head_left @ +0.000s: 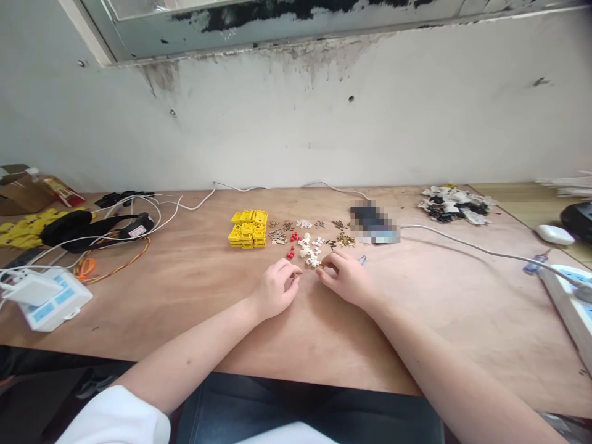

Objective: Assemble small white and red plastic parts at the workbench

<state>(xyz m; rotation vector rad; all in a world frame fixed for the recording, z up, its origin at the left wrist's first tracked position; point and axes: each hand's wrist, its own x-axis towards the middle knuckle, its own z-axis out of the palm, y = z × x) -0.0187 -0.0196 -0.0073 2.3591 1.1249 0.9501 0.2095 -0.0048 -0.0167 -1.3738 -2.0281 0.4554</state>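
Note:
My left hand (276,287) rests on the wooden table (194,296) with its fingers curled in a loose pinch; what it holds is too small to make out. My right hand (343,276) lies just right of it, fingers pinched at a small white part beside the cluster of white plastic pieces (309,249). A few red beads (292,244) lie just beyond my left fingers. Behind them sits a stack of yellow plastic blocks (248,228), with small metal parts (279,234) and brass parts (345,239) spread in a row.
A phone (372,223) with a white cable lies right of the parts. A heap of black and white pieces (453,205) sits at the far right, a power strip (571,296) at the right edge. Cables, a black item (87,228) and a white adapter (50,297) occupy the left.

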